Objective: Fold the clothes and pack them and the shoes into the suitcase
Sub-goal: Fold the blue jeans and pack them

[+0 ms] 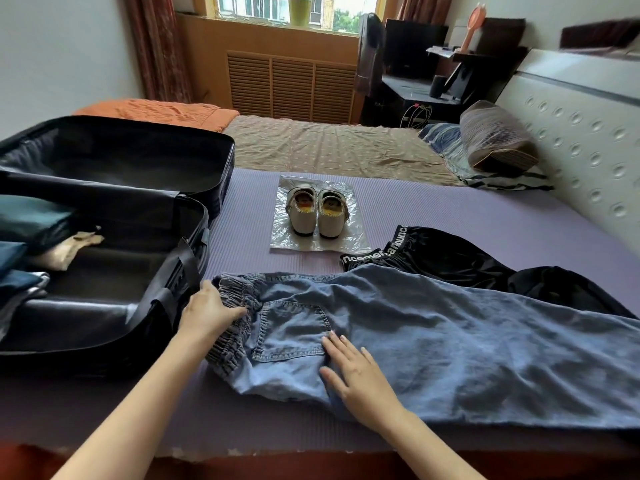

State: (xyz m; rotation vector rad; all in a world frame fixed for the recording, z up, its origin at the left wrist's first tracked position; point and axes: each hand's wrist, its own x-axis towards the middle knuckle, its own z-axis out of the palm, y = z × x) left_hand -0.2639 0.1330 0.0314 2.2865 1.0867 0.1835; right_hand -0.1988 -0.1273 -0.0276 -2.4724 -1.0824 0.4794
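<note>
The left hand [207, 313] pinches the denim trousers' [433, 341] gathered waistband; the right hand [360, 375] lies flat, grip released.

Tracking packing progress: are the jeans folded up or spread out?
Spread out. The jeans lie full length across the mat; left hand grips the waistband, right hand rests flat on them.

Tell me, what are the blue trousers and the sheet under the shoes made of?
The blue trousers look like soft, faded denim: matte blue cloth with stitched seams and a patch pocket. The sheet under the shoes looks like thin clear plastic, shiny and crinkled, probably a bag.
</note>
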